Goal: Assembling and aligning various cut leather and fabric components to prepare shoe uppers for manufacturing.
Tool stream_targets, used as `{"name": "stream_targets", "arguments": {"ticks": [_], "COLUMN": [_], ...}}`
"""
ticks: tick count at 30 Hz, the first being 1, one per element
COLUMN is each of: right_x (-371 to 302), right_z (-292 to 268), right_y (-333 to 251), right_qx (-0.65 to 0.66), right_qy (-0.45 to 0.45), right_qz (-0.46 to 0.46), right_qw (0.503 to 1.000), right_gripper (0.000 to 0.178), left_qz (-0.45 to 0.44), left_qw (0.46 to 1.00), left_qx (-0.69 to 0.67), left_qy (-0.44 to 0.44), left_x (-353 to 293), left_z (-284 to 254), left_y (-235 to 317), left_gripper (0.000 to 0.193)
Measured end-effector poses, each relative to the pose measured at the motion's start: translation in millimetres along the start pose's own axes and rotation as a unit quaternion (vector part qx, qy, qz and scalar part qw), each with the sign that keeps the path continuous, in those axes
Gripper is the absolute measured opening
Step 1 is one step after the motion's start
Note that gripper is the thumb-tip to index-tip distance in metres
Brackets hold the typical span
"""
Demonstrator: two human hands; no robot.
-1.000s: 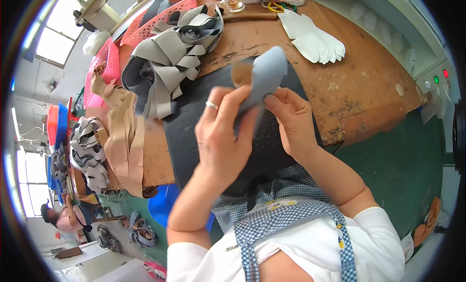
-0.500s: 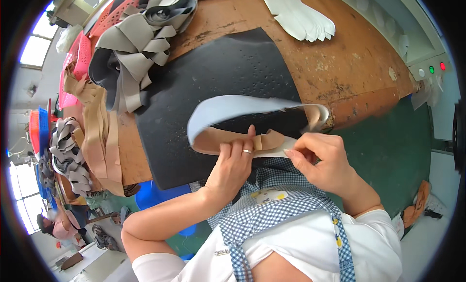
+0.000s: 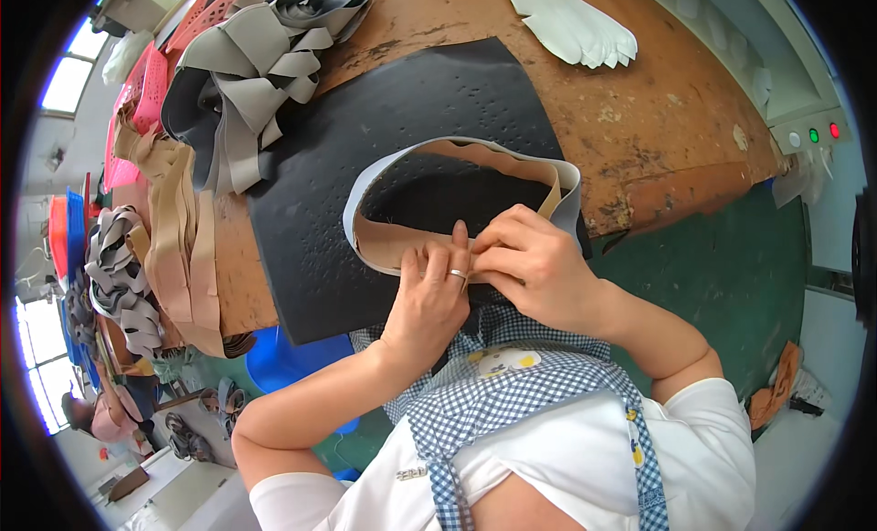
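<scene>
A grey, tan-lined shoe-upper strip (image 3: 457, 161) is bent into a loop above the black rubber mat (image 3: 311, 220). My left hand (image 3: 434, 298), with a ring on one finger, presses the strip's near ends from the left. My right hand (image 3: 534, 266) pinches the same joined ends from the right. Both hands meet at the mat's front edge, close to my checked apron.
Stacks of grey (image 3: 251, 70) and tan (image 3: 178, 230) cut pieces lie on the worn wooden bench (image 3: 676, 120) at left. White cut pieces (image 3: 575, 24) lie at the far side. Pink baskets (image 3: 146, 79) stand at far left. Indicator lights (image 3: 822, 131) sit at right.
The looped strip has been turned and lowered toward the mat's front edge. Both hands have closed in together on its joined ends.
</scene>
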State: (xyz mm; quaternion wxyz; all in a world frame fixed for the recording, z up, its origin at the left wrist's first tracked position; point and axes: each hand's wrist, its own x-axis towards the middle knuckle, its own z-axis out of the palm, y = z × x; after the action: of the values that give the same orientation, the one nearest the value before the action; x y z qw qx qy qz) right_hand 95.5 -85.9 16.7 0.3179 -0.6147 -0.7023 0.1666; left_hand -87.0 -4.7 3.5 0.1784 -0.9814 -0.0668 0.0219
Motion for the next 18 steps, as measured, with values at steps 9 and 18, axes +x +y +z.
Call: {"name": "stream_targets", "arguments": {"ticks": [9,18], "right_x": [-12,11], "right_z": [-25,-27], "right_y": [27,3], "right_qx": [0.409,0.481], "right_qy": [0.042,-0.025], "right_qz": [-0.005,-0.051], "right_qw": [0.912,0.875], "right_gripper": [0.010,0.017], "left_qz": [-0.141,-0.240], "left_qw": [0.988,0.899], "left_qx": [-0.019,-0.352], "left_qy": [-0.057,0.103], "left_x": [-22,11], "left_z": [-9,-7], "left_y": [1,9], "left_gripper": [0.056,0.042]}}
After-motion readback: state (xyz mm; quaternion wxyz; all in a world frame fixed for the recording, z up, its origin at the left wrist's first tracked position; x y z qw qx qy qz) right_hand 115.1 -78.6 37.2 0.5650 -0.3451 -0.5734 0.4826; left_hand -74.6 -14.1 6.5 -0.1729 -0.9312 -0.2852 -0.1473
